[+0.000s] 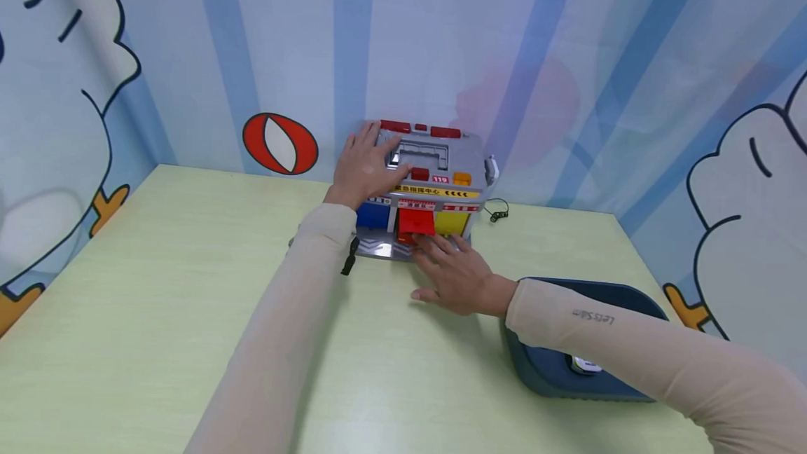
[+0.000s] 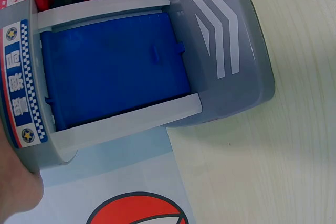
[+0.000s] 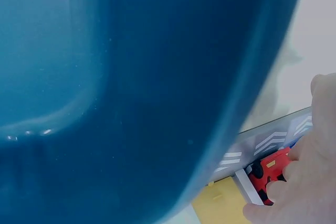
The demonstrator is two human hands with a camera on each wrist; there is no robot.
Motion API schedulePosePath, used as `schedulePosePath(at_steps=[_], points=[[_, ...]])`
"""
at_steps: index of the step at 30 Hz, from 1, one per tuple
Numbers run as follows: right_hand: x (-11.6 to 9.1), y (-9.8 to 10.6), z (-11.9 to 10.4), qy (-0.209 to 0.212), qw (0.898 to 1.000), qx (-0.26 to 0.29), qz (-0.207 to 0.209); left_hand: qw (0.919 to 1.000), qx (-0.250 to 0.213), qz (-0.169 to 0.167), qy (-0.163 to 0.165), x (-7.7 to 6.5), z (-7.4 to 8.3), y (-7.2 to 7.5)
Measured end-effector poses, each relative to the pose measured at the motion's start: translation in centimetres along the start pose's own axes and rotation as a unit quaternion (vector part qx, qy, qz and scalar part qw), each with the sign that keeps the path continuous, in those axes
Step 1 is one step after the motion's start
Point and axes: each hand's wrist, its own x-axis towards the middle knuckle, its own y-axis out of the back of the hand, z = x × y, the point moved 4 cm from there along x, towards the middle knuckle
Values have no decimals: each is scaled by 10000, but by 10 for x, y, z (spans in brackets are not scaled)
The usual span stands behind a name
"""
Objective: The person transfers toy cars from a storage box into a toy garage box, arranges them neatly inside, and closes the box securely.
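A grey toy garage (image 1: pixel 468 154) stands at the back of the table. My left hand (image 1: pixel 367 165) rests on the left of its roof, fingers spread. Below, a blue door (image 2: pixel 115 66) is down on the left and a yellow door (image 1: pixel 451 223) on the right. Between them a red door (image 1: pixel 417 221) is tilted up. Inside that middle bay sits a red toy car (image 3: pixel 270 170), partly hidden. With fingers stretched toward the bay, my right hand (image 1: pixel 455 275) has its fingertips right at the car, palm down over the front ramp (image 2: pixel 220 35).
A dark blue bin (image 1: pixel 536 377) stands at the right under my right forearm, with a small white toy car (image 1: pixel 585 366) in it. A thin black cord (image 1: pixel 499 216) lies beside the garage. A printed cloth backdrop (image 1: pixel 290 54) hangs right behind the table.
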Motion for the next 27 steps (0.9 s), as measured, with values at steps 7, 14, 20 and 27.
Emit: schedulePosePath(at_steps=[7, 14, 20, 27], points=[[4, -1, 2, -147, 9997, 210, -60, 10000, -21, 25, 16, 0, 0, -1], [7, 1, 4, -277, 9985, 421, -207, 10000, 1, 34, 12, 0, 0, 0], [11, 0, 7, -366, 9976, 506, -304, 10000, -11, 18, -15, -1, 0, 0], [15, 3, 8, -380, 9968, 681, -199, 10000, -15, 6, -5, -1, 0, 0]])
